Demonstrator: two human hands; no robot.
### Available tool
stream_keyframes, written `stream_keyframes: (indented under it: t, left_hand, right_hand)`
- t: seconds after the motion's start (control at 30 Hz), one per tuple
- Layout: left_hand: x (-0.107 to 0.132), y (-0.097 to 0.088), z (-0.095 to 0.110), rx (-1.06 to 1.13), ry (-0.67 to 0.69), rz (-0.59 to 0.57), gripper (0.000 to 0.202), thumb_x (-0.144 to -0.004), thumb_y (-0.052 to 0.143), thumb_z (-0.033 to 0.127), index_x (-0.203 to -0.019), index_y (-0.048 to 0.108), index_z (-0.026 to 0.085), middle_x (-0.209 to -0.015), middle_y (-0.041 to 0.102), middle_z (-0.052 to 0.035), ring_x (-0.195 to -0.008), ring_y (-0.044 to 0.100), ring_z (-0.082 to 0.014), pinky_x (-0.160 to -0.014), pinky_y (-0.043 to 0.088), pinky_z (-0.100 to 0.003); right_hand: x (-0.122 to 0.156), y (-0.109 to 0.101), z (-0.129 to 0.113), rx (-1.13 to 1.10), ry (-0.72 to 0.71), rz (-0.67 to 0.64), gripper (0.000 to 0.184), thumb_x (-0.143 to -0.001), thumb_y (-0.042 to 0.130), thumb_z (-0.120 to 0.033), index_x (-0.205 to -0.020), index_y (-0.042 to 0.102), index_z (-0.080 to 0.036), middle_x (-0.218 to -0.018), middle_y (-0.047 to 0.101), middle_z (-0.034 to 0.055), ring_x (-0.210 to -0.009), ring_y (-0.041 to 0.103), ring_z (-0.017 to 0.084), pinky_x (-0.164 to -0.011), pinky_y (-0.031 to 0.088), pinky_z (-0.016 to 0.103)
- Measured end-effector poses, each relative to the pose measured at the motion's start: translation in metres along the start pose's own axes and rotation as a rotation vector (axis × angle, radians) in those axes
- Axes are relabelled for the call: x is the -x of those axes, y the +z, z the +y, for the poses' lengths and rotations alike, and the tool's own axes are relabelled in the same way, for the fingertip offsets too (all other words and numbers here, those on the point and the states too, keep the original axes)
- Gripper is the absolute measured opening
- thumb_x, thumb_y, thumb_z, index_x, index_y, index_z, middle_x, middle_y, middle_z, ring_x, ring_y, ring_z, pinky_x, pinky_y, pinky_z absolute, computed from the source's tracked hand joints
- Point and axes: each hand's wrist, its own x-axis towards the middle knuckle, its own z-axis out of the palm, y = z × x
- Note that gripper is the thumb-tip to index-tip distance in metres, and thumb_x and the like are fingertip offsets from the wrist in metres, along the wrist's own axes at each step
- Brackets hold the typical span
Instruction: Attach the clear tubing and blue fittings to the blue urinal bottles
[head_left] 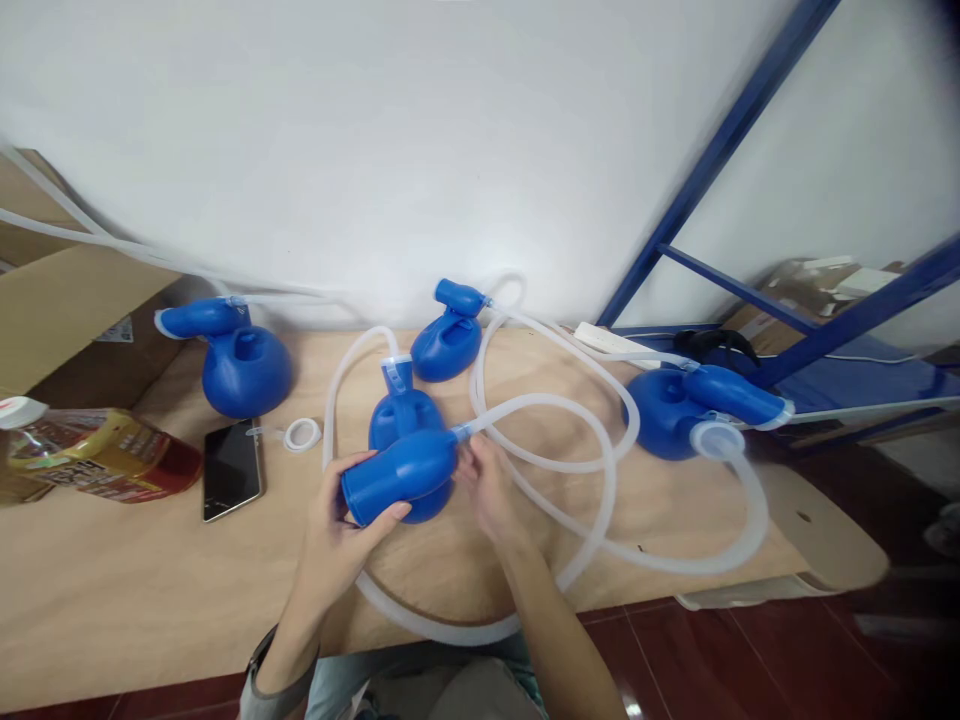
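My left hand (349,520) is wrapped around a blue plastic urinal funnel (405,470), its wide mouth toward the left. A translucent hose (540,400) joins the funnel's narrow right end. Just below that joint is my right hand (484,485), its fingers curled together; what they pinch, if anything, is hidden. Behind the funnel a blue urinal bottle (405,412) stands on the table, partly covered by it. A clear fitting with a hose tops the bottle's neck.
More blue bottles with funnels stand at the left (247,375), the back (448,348) and the right (660,410). On the wooden table (150,590) are a phone (232,470), a white ring cap (302,435) and a drink bottle (105,455). A cardboard box (82,320) is far left.
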Motion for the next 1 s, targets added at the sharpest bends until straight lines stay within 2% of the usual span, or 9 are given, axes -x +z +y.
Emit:
stream_keyframes:
  t: [0.1,0.27,0.37,0.47,0.63,0.7,0.8,0.93,1.0]
  left_hand:
    - [-0.001,0.003,-0.002,-0.094,0.100,-0.012,0.056,-0.084,0.085,0.050,-0.127,0.061,0.023,-0.119,0.076,-0.0102,-0.101,0.079,-0.0278,-0.082,0.067,-0.037]
    - [-0.017,-0.006,0.010,-0.243,0.533,-0.051,0.052,-0.089,0.082,0.039,-0.134,0.060,0.023,-0.125,0.078,-0.0115,-0.109,0.079,-0.0304,-0.092,0.068,-0.042]
    - [-0.019,-0.011,0.018,-0.312,0.673,-0.044,0.053,-0.089,0.082,0.034,-0.136,0.059,0.024,-0.125,0.078,-0.0124,-0.108,0.080,-0.0300,-0.088,0.069,-0.041]
    - [-0.008,-0.008,0.023,-0.328,0.650,0.035,0.053,-0.087,0.084,0.035,-0.133,0.060,0.023,-0.121,0.080,-0.0125,-0.103,0.081,-0.0299,-0.086,0.069,-0.041]
    - [0.020,0.007,0.025,-0.207,0.304,0.166,0.050,-0.086,0.082,0.051,-0.122,0.063,0.023,-0.111,0.080,-0.0090,-0.096,0.081,-0.0288,-0.080,0.070,-0.042]
    - [0.025,0.009,0.024,-0.179,0.242,0.197,0.051,-0.084,0.084,0.050,-0.123,0.064,0.023,-0.114,0.080,-0.0091,-0.099,0.081,-0.0293,-0.084,0.070,-0.044]
    - [0.025,0.006,0.020,-0.166,0.284,0.185,0.049,-0.085,0.085,0.044,-0.124,0.065,0.024,-0.120,0.079,-0.0097,-0.106,0.079,-0.0302,-0.093,0.068,-0.045]
    - [0.022,0.000,0.014,-0.168,0.319,0.144,0.048,-0.086,0.084,0.043,-0.126,0.065,0.024,-0.122,0.079,-0.0099,-0.107,0.079,-0.0297,-0.094,0.067,-0.043]
    - [0.023,0.000,0.012,-0.171,0.306,0.147,0.049,-0.086,0.085,0.043,-0.126,0.065,0.023,-0.122,0.079,-0.0104,-0.107,0.079,-0.0300,-0.094,0.067,-0.044]
  right_hand:
    - [-0.002,0.001,-0.005,-0.038,0.044,0.081,0.049,-0.081,0.077,-0.059,-0.062,0.047,-0.024,-0.058,0.038,-0.0071,-0.053,0.032,0.011,-0.050,0.030,0.023]
    - [0.002,-0.002,-0.010,-0.054,-0.004,0.165,0.044,-0.082,0.076,-0.056,-0.066,0.048,-0.025,-0.062,0.040,-0.0064,-0.055,0.037,0.012,-0.053,0.035,0.025]
    - [0.006,0.000,-0.007,-0.068,-0.058,0.185,0.045,-0.082,0.077,-0.056,-0.067,0.047,-0.026,-0.064,0.042,-0.0056,-0.059,0.043,0.014,-0.057,0.040,0.026]
    - [0.012,0.004,-0.001,-0.068,-0.082,0.218,0.042,-0.085,0.074,-0.057,-0.069,0.049,-0.026,-0.068,0.048,-0.0037,-0.065,0.050,0.016,-0.063,0.047,0.028]
    - [0.016,0.010,0.009,0.087,-0.141,0.388,0.032,-0.086,0.071,-0.056,-0.083,0.062,-0.026,-0.085,0.065,0.0012,-0.084,0.061,0.020,-0.074,0.054,0.030]
    - [0.014,0.014,0.010,0.071,-0.091,0.326,0.036,-0.085,0.070,-0.058,-0.076,0.059,-0.025,-0.076,0.060,-0.0008,-0.073,0.057,0.017,-0.064,0.050,0.028]
    - [0.009,0.016,0.005,0.009,-0.001,0.181,0.045,-0.083,0.068,-0.062,-0.065,0.051,-0.024,-0.062,0.047,-0.0042,-0.057,0.042,0.013,-0.052,0.037,0.025]
    - [0.010,0.012,-0.005,-0.057,0.127,-0.010,0.051,-0.076,0.074,-0.066,-0.062,0.048,-0.024,-0.058,0.038,-0.0065,-0.052,0.031,0.011,-0.051,0.032,0.025]
    - [0.012,0.009,-0.006,-0.087,0.158,-0.038,0.051,-0.075,0.076,-0.067,-0.064,0.050,-0.024,-0.059,0.036,-0.0068,-0.052,0.030,0.011,-0.051,0.033,0.025]
